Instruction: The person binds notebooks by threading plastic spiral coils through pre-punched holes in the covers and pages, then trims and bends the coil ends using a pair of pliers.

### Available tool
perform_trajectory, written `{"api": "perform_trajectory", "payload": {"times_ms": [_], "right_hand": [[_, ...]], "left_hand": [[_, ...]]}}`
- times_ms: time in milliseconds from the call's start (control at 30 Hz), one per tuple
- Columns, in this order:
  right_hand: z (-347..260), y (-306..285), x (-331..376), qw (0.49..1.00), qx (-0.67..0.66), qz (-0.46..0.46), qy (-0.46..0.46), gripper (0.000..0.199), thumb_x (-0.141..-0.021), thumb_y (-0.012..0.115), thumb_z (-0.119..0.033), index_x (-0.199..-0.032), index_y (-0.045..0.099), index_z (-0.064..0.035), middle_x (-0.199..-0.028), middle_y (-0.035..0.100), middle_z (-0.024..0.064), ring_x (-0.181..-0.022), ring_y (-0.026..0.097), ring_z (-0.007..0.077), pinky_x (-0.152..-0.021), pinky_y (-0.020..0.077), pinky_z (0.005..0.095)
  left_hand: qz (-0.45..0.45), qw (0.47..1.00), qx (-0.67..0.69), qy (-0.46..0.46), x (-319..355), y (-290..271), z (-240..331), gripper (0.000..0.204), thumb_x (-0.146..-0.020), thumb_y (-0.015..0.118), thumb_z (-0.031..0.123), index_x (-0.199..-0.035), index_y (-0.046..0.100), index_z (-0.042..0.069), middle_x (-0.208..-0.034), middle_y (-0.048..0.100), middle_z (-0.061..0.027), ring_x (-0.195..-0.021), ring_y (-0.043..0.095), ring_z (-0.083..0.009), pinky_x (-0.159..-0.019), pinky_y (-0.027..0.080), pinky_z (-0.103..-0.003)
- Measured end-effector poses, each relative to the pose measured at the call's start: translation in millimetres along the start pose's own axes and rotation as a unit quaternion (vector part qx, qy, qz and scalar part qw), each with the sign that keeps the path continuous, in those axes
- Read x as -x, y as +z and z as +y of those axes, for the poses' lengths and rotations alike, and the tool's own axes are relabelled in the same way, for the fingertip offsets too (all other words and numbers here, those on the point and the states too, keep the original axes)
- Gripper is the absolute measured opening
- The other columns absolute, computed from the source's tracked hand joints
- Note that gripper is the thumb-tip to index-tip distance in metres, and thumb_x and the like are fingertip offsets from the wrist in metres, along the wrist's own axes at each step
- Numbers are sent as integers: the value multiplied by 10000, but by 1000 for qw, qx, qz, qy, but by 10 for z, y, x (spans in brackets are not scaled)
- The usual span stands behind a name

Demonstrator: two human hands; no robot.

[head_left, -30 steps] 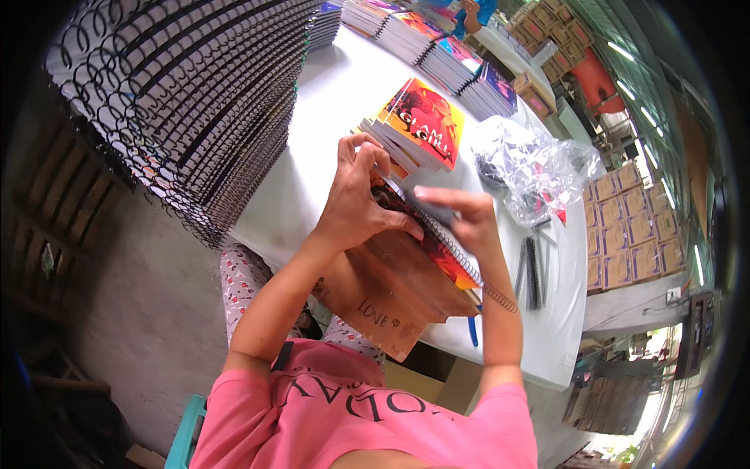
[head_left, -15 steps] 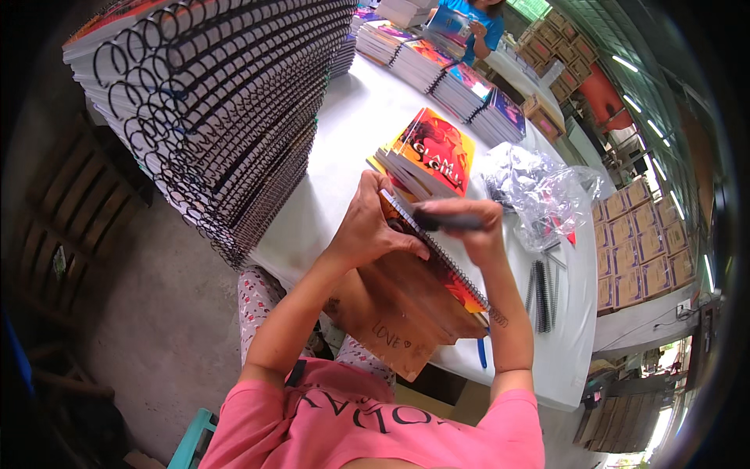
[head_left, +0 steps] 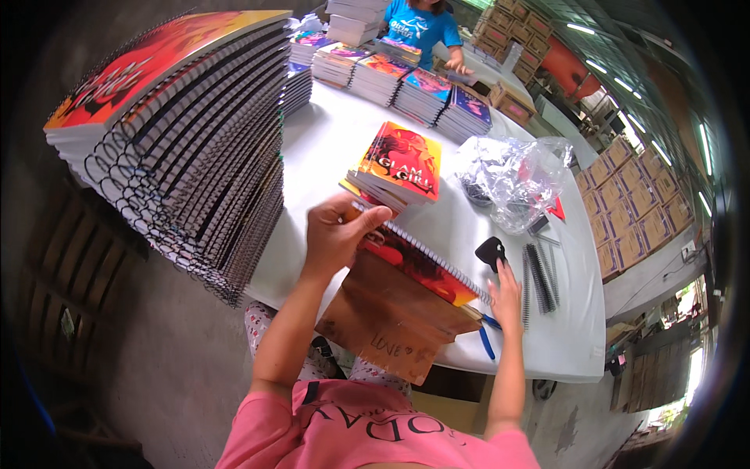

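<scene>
My left hand (head_left: 334, 238) grips the upper left end of a spiral-bound notebook (head_left: 426, 270) with a red and yellow cover, thumb along its edge. The notebook stands tilted against a brown board stand (head_left: 391, 313) at the table's near edge; a coil runs along its upper edge. My right hand (head_left: 506, 298) is open, fingers stretched toward a small black rounded object (head_left: 491, 252) on the table. Whether the fingertips touch it I cannot tell. Beside that hand lies a blue-handled tool (head_left: 486, 342), partly hidden.
A tall stack of spiral notebooks (head_left: 195, 156) rises at left. Ahead lie a small book pile (head_left: 398, 164), crumpled clear plastic (head_left: 519, 180) and loose black coils (head_left: 541, 277). More book stacks (head_left: 422, 95) line the far side, near a person in blue (head_left: 422, 31). Cartons (head_left: 637, 207) stand right.
My right hand has let go of the black object, now on the table, and moved right and down off the coil. My left hand has shifted along the notebook's left end. The view has turned.
</scene>
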State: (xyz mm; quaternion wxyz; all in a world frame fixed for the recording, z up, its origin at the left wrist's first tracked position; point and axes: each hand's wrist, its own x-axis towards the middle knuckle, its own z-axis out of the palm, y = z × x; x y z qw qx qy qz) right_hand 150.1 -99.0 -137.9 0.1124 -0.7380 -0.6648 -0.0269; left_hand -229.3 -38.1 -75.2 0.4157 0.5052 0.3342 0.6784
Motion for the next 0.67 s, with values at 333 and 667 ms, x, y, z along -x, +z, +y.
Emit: {"api": "perform_trajectory", "payload": {"times_ms": [333, 667], "right_hand": [[-214, -20, 1003, 982, 34, -122, 140, 895, -788, 505, -664, -1475, 156, -209, -1535, 108, 96, -1414, 44, 316, -1049, 21, 662], [-809, -391, 1190, 928, -327, 148, 102, 434, -920, 556, -267, -1337, 486, -168, -1118, 534, 115, -1081, 487, 230, -973, 324, 457]], "left_hand": [[13, 826, -288, 484, 453, 133, 1190, 196, -687, 763, 54, -869, 693, 69, -869, 634, -1, -724, 605, -152, -676, 511, -283], [-122, 860, -360, 341, 1007, 418, 125, 258, -794, 635, 40, -1042, 684, 89, -949, 696, -63, -930, 664, -233, -785, 504, -319]]}}
